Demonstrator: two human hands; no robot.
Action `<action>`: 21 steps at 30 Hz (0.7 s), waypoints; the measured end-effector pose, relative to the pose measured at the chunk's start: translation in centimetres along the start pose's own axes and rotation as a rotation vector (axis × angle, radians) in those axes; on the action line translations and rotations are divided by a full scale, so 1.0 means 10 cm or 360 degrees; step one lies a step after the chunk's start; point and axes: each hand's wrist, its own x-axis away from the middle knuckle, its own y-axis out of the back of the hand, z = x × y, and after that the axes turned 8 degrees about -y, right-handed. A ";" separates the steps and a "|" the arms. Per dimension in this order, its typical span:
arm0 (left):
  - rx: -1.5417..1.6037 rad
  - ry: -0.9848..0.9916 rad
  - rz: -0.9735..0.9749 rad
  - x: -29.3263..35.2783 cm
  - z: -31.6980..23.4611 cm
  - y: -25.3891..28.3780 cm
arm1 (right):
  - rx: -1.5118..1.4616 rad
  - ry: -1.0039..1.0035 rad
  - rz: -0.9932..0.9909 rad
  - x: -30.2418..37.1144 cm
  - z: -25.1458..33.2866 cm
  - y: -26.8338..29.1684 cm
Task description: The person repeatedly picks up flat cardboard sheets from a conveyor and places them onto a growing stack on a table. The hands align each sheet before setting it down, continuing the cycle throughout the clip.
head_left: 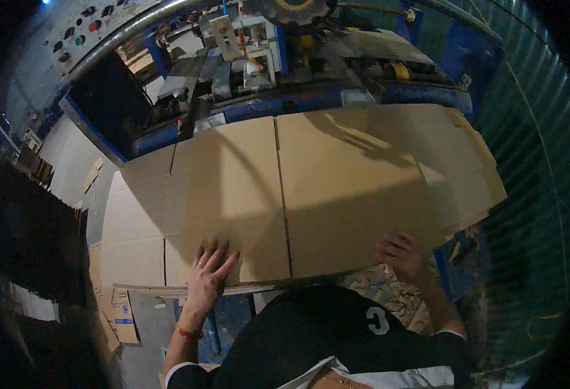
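A wide tan cardboard sheet (350, 188) with dark slots and crease lines lies in front of me, its far edge against a blue machine (252, 107). My left hand (213, 266) rests on its near left part, fingers spread on the board. At the near right edge is my right hand (402, 256), slightly blurred, its fingers apart and touching the board. Neither hand appears to grip anything. Paler cardboard (136, 227) shows from beneath at the left, and stacked edges are visible along the near side.
A control panel (94, 29) with knobs and buttons stands at the far left. Cardboard scraps (389, 292) lie in a heap below the right hand. Printed cardboard pieces (121, 314) are on the floor at left. Green corrugated sheeting (531, 162) rises along the right.
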 end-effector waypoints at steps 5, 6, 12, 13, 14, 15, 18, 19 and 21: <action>-0.0015 0.0066 0.0024 -0.19 0.08 0.09 | -0.0027 0.0057 0.0040 -0.22 -0.37 -0.07; -0.0070 0.0050 -0.0001 -0.23 0.12 0.09 | 0.0040 0.0057 0.0057 -0.30 -0.46 -0.10; 0.0074 0.0118 -0.0288 -0.63 0.57 -0.07 | 0.0402 0.0113 0.0184 -1.01 -1.03 -0.21; 0.0124 0.0118 -0.0357 -0.76 0.67 -0.12 | 0.0357 0.0062 0.0222 -1.16 -1.11 -0.24; 0.0134 0.0076 -0.0425 -0.90 0.81 -0.17 | 0.0286 0.0036 0.0219 -1.30 -1.19 -0.28; 0.0139 0.0030 -0.0489 -1.07 0.94 -0.21 | 0.0134 -0.0154 0.0368 -1.46 -1.27 -0.32; 0.0039 0.0253 -0.0354 -1.65 1.29 -0.28 | 0.0475 -0.0288 0.0180 -1.93 -1.44 -0.52; -0.0079 0.0268 -0.0486 -1.80 1.36 -0.28 | 0.0256 -0.0295 0.0174 -2.06 -1.50 -0.56; -0.0240 0.0520 -0.0445 -2.07 1.41 -0.31 | 0.0205 -0.0473 0.0034 -2.24 -1.51 -0.65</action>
